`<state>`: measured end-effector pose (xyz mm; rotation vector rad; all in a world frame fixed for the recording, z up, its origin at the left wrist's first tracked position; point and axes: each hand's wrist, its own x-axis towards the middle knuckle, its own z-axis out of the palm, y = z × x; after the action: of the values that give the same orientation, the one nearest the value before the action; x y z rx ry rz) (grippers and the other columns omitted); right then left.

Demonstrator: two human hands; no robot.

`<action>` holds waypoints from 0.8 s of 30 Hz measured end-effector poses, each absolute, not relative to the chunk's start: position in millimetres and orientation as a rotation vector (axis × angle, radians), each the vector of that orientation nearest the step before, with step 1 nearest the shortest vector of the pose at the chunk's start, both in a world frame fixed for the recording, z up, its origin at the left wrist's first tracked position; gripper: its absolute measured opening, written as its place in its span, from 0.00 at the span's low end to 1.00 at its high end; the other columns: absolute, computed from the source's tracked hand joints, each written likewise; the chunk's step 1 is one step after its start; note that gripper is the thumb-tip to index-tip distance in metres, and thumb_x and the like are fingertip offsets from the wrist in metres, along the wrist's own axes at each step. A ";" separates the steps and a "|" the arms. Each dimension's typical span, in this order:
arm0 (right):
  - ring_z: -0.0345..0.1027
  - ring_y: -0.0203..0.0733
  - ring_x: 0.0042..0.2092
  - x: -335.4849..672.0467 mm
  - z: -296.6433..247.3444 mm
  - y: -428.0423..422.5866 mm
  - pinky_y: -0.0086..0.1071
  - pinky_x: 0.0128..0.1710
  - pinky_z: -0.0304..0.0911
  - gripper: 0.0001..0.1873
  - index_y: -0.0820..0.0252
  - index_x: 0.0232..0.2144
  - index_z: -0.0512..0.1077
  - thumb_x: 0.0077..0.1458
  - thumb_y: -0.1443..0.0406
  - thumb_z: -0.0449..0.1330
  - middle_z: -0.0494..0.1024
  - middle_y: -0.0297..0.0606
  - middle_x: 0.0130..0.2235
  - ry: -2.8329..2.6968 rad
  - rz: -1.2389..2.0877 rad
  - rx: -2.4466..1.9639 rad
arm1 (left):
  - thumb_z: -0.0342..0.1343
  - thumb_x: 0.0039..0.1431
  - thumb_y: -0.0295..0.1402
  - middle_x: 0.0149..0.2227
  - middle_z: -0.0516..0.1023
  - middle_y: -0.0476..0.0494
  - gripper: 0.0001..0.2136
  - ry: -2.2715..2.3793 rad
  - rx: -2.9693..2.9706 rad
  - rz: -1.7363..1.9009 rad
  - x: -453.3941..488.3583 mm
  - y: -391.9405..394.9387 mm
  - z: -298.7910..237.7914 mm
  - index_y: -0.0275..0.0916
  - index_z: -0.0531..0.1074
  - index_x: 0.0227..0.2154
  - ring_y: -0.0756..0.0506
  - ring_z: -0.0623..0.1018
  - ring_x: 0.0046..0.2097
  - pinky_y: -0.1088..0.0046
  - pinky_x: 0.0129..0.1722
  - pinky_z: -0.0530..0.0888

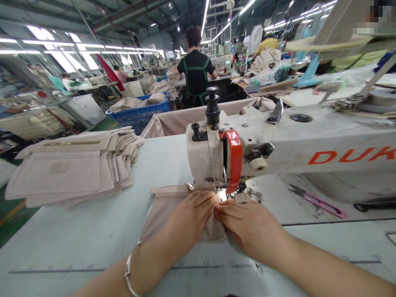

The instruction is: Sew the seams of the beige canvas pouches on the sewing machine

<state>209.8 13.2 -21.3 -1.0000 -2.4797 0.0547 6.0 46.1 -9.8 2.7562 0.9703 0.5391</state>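
Note:
A beige fabric piece (161, 216) with a zipper lies on the table under the needle of a white sewing machine (278, 144) with an orange guard. My left hand (188, 214) rests flat on the fabric, fingers stretched toward the presser foot (230, 194). Beside it, my right hand (247, 225) presses on the fabric's right edge, fingertips meeting those of the left just in front of the needle. A silver bangle sits on my left wrist.
A stack of beige fabric pieces (74, 169) lies at the left of the table. Pink thread snips (318, 201) lie to the right under the machine arm. A blue basket (139, 113) and a person in black (196, 70) are behind.

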 end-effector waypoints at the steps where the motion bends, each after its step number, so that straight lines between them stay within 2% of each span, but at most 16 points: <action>1: 0.72 0.46 0.47 209.6 -20.9 13.5 0.40 0.43 0.68 0.16 0.64 0.46 0.74 0.57 0.74 0.54 0.79 0.42 0.45 -2.478 0.060 -1.006 | 0.46 0.68 0.26 0.54 0.71 0.43 0.14 0.977 2.738 0.539 6.0 47.1 -9.8 0.38 0.65 0.54 0.46 0.70 0.56 0.63 0.59 0.69; 3: 0.71 0.46 0.48 208.3 -21.4 14.1 0.40 0.45 0.68 0.15 0.64 0.46 0.74 0.57 0.74 0.55 0.79 0.42 0.45 -2.472 0.080 -1.020 | 0.46 0.68 0.26 0.54 0.72 0.43 0.14 0.988 2.694 0.542 6.0 48.9 -9.2 0.38 0.65 0.54 0.46 0.70 0.56 0.63 0.58 0.70; 6: 0.71 0.46 0.48 204.5 -24.8 14.5 0.38 0.43 0.68 0.15 0.64 0.46 0.74 0.57 0.74 0.55 0.79 0.42 0.44 -2.454 0.108 -1.018 | 0.46 0.69 0.27 0.53 0.72 0.44 0.13 0.990 2.620 0.535 4.5 50.0 -6.9 0.40 0.66 0.53 0.47 0.70 0.55 0.64 0.58 0.70; 9: 0.70 0.45 0.50 205.1 -22.5 13.6 0.38 0.45 0.68 0.14 0.63 0.46 0.73 0.59 0.72 0.54 0.78 0.42 0.46 -2.445 0.138 -0.997 | 0.47 0.68 0.30 0.56 0.70 0.44 0.14 0.976 2.594 0.479 -0.6 47.6 -3.5 0.40 0.65 0.55 0.46 0.68 0.58 0.62 0.60 0.67; 10: 0.70 0.45 0.50 208.3 -18.0 12.8 0.39 0.47 0.67 0.14 0.61 0.47 0.73 0.60 0.72 0.54 0.78 0.41 0.47 -2.458 0.162 -0.993 | 0.51 0.67 0.34 0.58 0.68 0.43 0.17 0.966 2.598 0.435 -3.0 45.8 -2.2 0.40 0.63 0.57 0.44 0.67 0.60 0.60 0.61 0.66; 12: 0.69 0.44 0.51 220.9 -3.2 10.3 0.42 0.51 0.64 0.16 0.56 0.49 0.71 0.60 0.71 0.54 0.76 0.37 0.50 -2.528 0.250 -1.000 | 0.61 0.57 0.45 0.62 0.63 0.38 0.33 0.946 2.625 0.331 -7.9 41.1 0.6 0.37 0.58 0.61 0.39 0.63 0.63 0.55 0.62 0.65; 13: 0.68 0.43 0.52 229.8 5.8 8.9 0.43 0.53 0.62 0.18 0.53 0.51 0.70 0.59 0.72 0.54 0.75 0.35 0.51 -2.575 0.303 -1.009 | 0.64 0.52 0.49 0.63 0.60 0.36 0.39 0.939 2.645 0.282 -10.0 38.6 1.9 0.36 0.57 0.61 0.36 0.62 0.63 0.53 0.62 0.65; 14: 0.66 0.44 0.54 239.5 14.2 7.9 0.44 0.54 0.60 0.23 0.49 0.53 0.68 0.57 0.74 0.54 0.74 0.34 0.54 -2.625 0.353 -1.031 | 0.65 0.50 0.49 0.64 0.59 0.36 0.41 0.930 2.667 0.244 -11.7 36.1 3.2 0.36 0.57 0.62 0.35 0.61 0.64 0.52 0.62 0.65; 16: 0.62 0.45 0.57 257.9 25.3 8.3 0.45 0.55 0.58 0.31 0.45 0.55 0.66 0.53 0.78 0.53 0.70 0.33 0.57 -2.685 0.371 -1.094 | 0.61 0.57 0.43 0.63 0.60 0.37 0.32 0.895 2.709 0.226 -13.4 32.2 5.0 0.36 0.60 0.61 0.37 0.60 0.64 0.54 0.63 0.65; 18: 0.61 0.48 0.57 268.7 24.0 13.7 0.46 0.54 0.60 0.30 0.46 0.54 0.66 0.52 0.78 0.55 0.70 0.35 0.55 -2.665 0.302 -1.182 | 0.53 0.63 0.33 0.61 0.64 0.40 0.22 0.843 2.725 0.296 -13.2 30.0 5.2 0.36 0.62 0.59 0.41 0.61 0.64 0.57 0.63 0.65; 21: 0.66 0.51 0.48 265.1 4.9 26.6 0.45 0.46 0.65 0.15 0.57 0.44 0.70 0.53 0.69 0.64 0.73 0.42 0.46 -2.428 0.161 -1.445 | 0.46 0.58 0.22 0.60 0.66 0.40 0.24 0.804 2.701 0.439 -11.5 28.7 2.7 0.34 0.61 0.59 0.44 0.62 0.63 0.58 0.64 0.65; 24: 0.67 0.49 0.39 248.5 -10.7 30.1 0.42 0.37 0.66 0.09 0.61 0.35 0.69 0.57 0.61 0.63 0.73 0.42 0.37 -2.254 0.010 -1.552 | 0.48 0.52 0.20 0.61 0.64 0.40 0.29 0.828 2.692 0.478 -9.6 27.7 -0.2 0.34 0.60 0.59 0.42 0.60 0.64 0.56 0.64 0.63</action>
<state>248.5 30.1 -10.7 -1.5516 -2.2544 0.0099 -9.6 27.7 -0.2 2.6916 0.8278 0.4781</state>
